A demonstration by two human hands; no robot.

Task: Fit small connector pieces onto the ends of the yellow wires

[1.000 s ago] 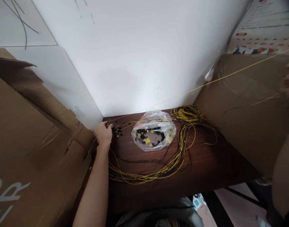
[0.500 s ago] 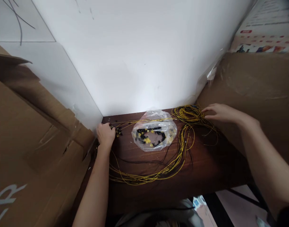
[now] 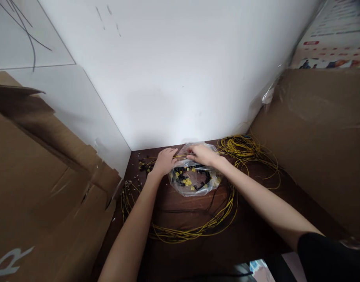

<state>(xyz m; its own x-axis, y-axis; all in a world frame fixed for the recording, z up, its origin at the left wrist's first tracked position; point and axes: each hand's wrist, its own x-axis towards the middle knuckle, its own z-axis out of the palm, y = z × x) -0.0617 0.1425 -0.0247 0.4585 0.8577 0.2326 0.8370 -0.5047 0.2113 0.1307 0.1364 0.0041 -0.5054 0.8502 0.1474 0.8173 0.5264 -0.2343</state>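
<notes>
My left hand [image 3: 166,161] lies over a strand of thin yellow wires [image 3: 150,158] at the back of the dark wooden surface, its fingers stretched to the right and the thumb apart. Facing it, my right hand [image 3: 204,154] has its fingers curled at the same wires, above the back of a clear plastic bag [image 3: 182,191]. Small black and yellow connectors [image 3: 187,181] show in the bag. Left of my left hand, dark connectors [image 3: 143,166] sit at the wires' ends. Exact finger contact on the wires is partly hidden.
A tangled coil of yellow wires [image 3: 241,145] lies at the back right. A long loop of yellow and black wires [image 3: 182,236] curves along the front. Cardboard boxes stand left [image 3: 50,188] and right [image 3: 312,129], with a white wall [image 3: 174,78] behind.
My left hand has moved right from the connector ends. My right hand has come left from the wire coil to the middle, close to my left hand. The view has shifted slightly.
</notes>
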